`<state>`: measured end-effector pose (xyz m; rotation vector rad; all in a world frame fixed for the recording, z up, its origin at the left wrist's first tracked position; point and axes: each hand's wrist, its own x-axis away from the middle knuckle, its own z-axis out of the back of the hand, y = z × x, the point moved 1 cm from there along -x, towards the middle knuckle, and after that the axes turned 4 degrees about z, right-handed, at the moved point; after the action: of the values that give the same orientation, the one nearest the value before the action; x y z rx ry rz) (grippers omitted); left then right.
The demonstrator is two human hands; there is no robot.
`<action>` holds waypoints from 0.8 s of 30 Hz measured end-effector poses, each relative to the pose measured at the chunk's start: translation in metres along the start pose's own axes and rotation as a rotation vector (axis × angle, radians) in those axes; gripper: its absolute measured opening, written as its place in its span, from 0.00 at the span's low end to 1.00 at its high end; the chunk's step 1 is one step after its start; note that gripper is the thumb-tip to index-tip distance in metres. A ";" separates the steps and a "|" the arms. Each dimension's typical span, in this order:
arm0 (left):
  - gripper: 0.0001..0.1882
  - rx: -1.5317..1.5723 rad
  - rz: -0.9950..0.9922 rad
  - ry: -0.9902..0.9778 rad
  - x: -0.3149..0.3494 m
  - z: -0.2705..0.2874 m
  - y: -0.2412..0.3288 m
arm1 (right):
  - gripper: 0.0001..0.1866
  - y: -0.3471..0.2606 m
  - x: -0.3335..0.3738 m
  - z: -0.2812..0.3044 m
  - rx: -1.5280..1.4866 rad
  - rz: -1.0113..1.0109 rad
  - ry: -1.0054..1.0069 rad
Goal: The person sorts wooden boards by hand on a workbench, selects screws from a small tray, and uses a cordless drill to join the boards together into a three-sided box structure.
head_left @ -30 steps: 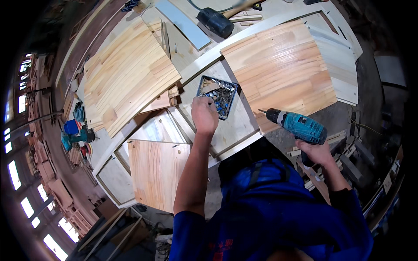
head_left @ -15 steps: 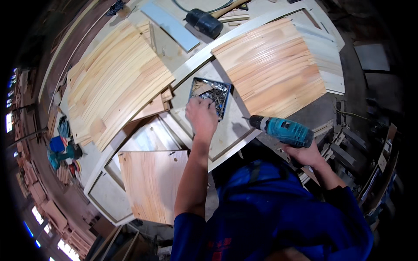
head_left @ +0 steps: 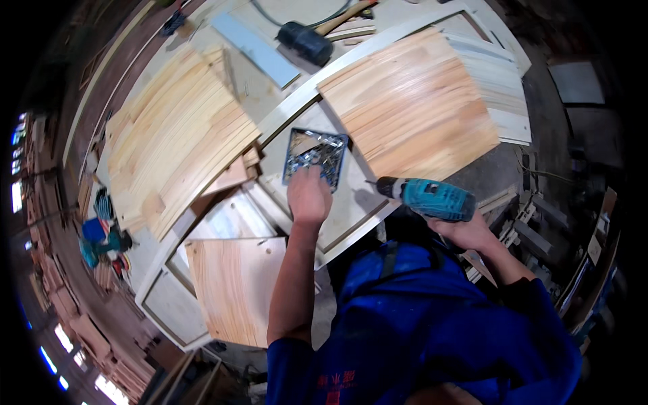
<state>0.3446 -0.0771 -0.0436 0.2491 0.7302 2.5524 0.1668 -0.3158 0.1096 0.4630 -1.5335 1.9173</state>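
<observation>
My left hand (head_left: 310,196) reaches into the near end of a small dark-rimmed tray (head_left: 344,162) of loose screws (head_left: 327,152). Its fingers are bent together among the screws; whatever the tips pinch is hidden. A scrap of tan card or wood (head_left: 306,143) lies in the tray too. My right hand (head_left: 466,231) is closed around the handle of a teal cordless drill (head_left: 437,199), held near the table's front edge. The drill's black chuck and bit point left, toward the tray, without touching anything.
Pale wooden panels lie on the table: one right (head_left: 412,108), a large one left (head_left: 179,138), a smaller one (head_left: 236,290) near my left forearm. Behind the tray are a black mallet (head_left: 306,42) and a light blue strip (head_left: 253,48). Another teal power tool (head_left: 101,246) sits far left.
My left hand has pushed its fingers deeper among the screws. The drill has shifted slightly left in my right hand. The whole view has moved a little.
</observation>
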 end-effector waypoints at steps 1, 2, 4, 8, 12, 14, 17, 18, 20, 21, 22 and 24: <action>0.08 -0.060 -0.025 0.010 0.002 -0.010 -0.006 | 0.16 0.003 -0.001 0.006 -0.028 -0.005 0.004; 0.06 -0.144 -0.044 -0.048 0.001 -0.017 -0.012 | 0.15 0.005 -0.004 0.009 -0.019 0.078 -0.010; 0.06 -0.099 -0.076 0.003 0.001 -0.018 -0.013 | 0.14 -0.004 -0.009 0.021 0.101 0.128 -0.034; 0.05 -0.251 0.155 -0.293 -0.018 -0.016 0.004 | 0.15 0.010 -0.019 0.049 0.025 0.176 -0.038; 0.04 -0.232 0.101 -0.308 -0.024 -0.015 0.003 | 0.18 0.004 -0.027 0.065 -0.109 0.229 -0.018; 0.04 -0.274 0.086 -0.319 -0.018 -0.007 -0.001 | 0.18 0.008 -0.037 0.062 -0.108 0.286 -0.008; 0.09 -0.201 0.103 -0.257 -0.020 -0.011 -0.003 | 0.16 0.024 -0.043 0.068 -0.172 0.304 0.009; 0.09 -0.105 0.111 -0.189 -0.020 -0.009 -0.008 | 0.15 0.018 -0.044 0.069 -0.256 0.257 -0.001; 0.10 0.138 0.180 -0.101 -0.023 -0.002 -0.006 | 0.15 0.014 -0.051 0.069 -0.283 0.299 0.056; 0.09 0.236 0.326 -0.111 -0.023 -0.001 -0.010 | 0.16 0.013 -0.055 0.068 -0.275 0.323 0.055; 0.08 0.343 0.471 -0.113 -0.020 -0.003 -0.013 | 0.17 0.009 -0.055 0.068 -0.339 0.171 0.042; 0.07 0.575 0.507 -0.026 -0.012 -0.006 -0.023 | 0.18 0.009 -0.063 0.065 -0.332 0.171 0.003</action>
<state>0.3627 -0.0683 -0.0616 0.7315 1.5490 2.7139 0.1996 -0.3955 0.0805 0.1878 -1.8967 1.7344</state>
